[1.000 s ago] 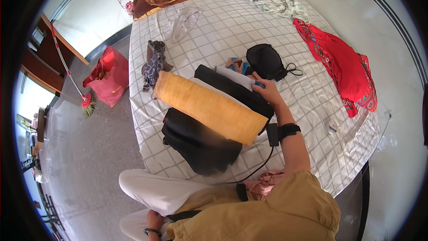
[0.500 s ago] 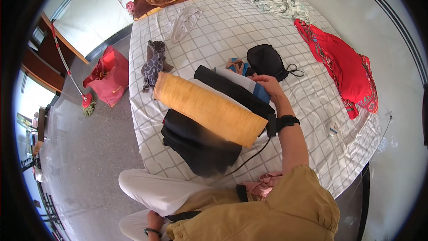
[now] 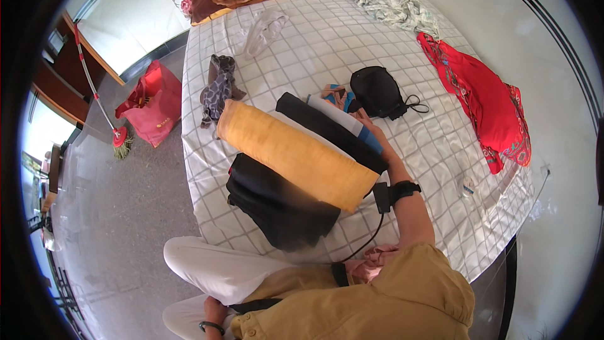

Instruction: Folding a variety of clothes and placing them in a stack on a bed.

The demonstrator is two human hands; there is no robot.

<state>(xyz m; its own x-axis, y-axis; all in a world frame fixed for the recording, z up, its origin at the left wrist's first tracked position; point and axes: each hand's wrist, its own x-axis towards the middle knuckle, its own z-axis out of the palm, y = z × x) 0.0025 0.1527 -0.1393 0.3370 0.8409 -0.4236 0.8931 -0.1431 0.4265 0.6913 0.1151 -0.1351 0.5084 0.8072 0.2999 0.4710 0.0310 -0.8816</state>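
A yellow-orange rolled cloth (image 3: pixel 296 154) lies slantwise on the bed in front of me. Along its far side run a black rolled cloth (image 3: pixel 330 132) and a grey, white and blue folded cloth (image 3: pixel 343 116). My right hand (image 3: pixel 372 131) is at the right end of that grey-blue cloth, against its far side; the rolls partly hide the fingers. On the near side is a folded black garment (image 3: pixel 277 204), partly under the yellow roll. My left hand (image 3: pixel 214 310) rests low by my white-trousered leg, its fingers mostly out of sight.
A black bra (image 3: pixel 376 91) and a small patterned cloth (image 3: pixel 337 96) lie just beyond the rolls. Around them are a grey patterned cloth (image 3: pixel 218 88), a red embroidered garment (image 3: pixel 481 97) and a pale crumpled cloth (image 3: pixel 393 9). A red bag (image 3: pixel 157 107) and a mop (image 3: pixel 121 141) stand on the floor.
My right hand has moved slightly down along the far side of the grey-blue cloth, and its fingers are more hidden. The rolls have shifted very little. My left hand stays by my leg.
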